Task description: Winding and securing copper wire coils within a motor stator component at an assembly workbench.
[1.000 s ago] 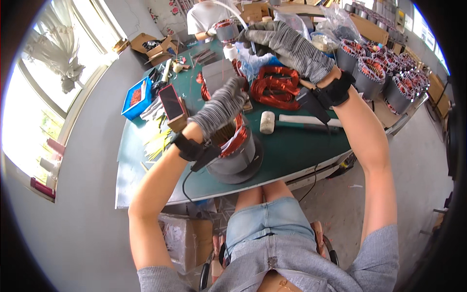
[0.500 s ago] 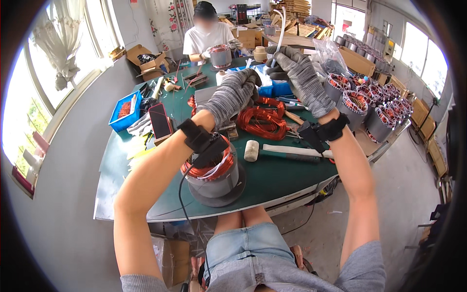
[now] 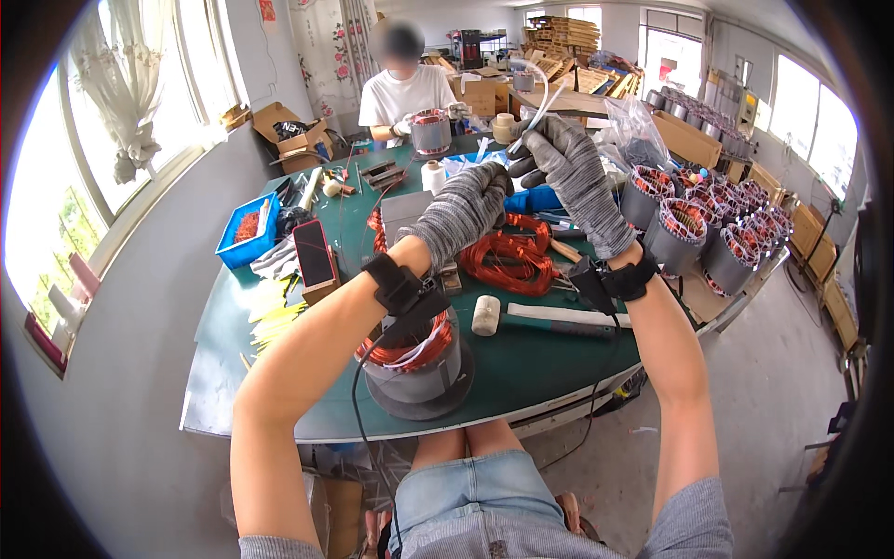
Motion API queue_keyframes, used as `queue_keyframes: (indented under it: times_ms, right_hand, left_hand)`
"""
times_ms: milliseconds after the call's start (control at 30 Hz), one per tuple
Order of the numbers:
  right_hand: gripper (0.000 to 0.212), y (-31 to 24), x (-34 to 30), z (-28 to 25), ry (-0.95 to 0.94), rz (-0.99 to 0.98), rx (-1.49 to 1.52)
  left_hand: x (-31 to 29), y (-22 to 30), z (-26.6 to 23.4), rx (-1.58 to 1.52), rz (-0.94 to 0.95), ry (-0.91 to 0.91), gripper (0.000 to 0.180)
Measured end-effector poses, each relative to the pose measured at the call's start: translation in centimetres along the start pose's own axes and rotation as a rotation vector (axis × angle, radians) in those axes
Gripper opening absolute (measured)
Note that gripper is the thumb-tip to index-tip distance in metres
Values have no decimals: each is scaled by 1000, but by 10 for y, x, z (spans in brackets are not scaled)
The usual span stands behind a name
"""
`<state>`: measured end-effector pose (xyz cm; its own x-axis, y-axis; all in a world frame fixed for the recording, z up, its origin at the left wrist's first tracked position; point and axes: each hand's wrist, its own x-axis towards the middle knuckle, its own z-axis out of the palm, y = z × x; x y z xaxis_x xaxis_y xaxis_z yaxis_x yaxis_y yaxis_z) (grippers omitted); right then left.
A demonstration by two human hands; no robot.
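My right hand (image 3: pixel 570 177), in a grey knit glove, is closed on thin white tubing (image 3: pixel 542 101). One piece of the tubing curves over at the top and another stands straighter. My left hand (image 3: pixel 468 207), gloved alike, is closed just beside the right one; what its fingers hold, if anything, is hidden. Below my left wrist stands a grey motor stator (image 3: pixel 419 384) with copper windings and white lining, on a dark round base. Under my hands lies a bundle of red-brown copper wire (image 3: pixel 503 264).
A white cylindrical block (image 3: pixel 485 316) and a green-handled tool (image 3: pixel 568 323) lie on the green table (image 3: pixel 321 396). To the left are a phone (image 3: pixel 314 252) and a blue tray (image 3: pixel 244 244). Several wound stators (image 3: pixel 675 233) stand at right. Across the table a person (image 3: pixel 402 101) handles another stator (image 3: pixel 431 132).
The white tubing has bent over and its ends have spread apart. My left hand has shifted slightly right and down, closer to my right hand. The whole view has tilted a little.
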<state>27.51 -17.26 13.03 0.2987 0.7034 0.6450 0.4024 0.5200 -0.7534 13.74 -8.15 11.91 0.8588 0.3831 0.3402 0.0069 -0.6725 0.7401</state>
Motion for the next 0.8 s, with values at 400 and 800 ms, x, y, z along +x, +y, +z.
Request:
queue_keyframes:
  times_ms: [400,800]
  right_hand:
    - [19,-3,0,-8,-24,-1,-49]
    - [22,-5,-3,-11,-52,-3,-151]
  left_hand:
    - [9,-6,6,7,23,-8,21]
    - [7,-3,6,19,0,-18,19]
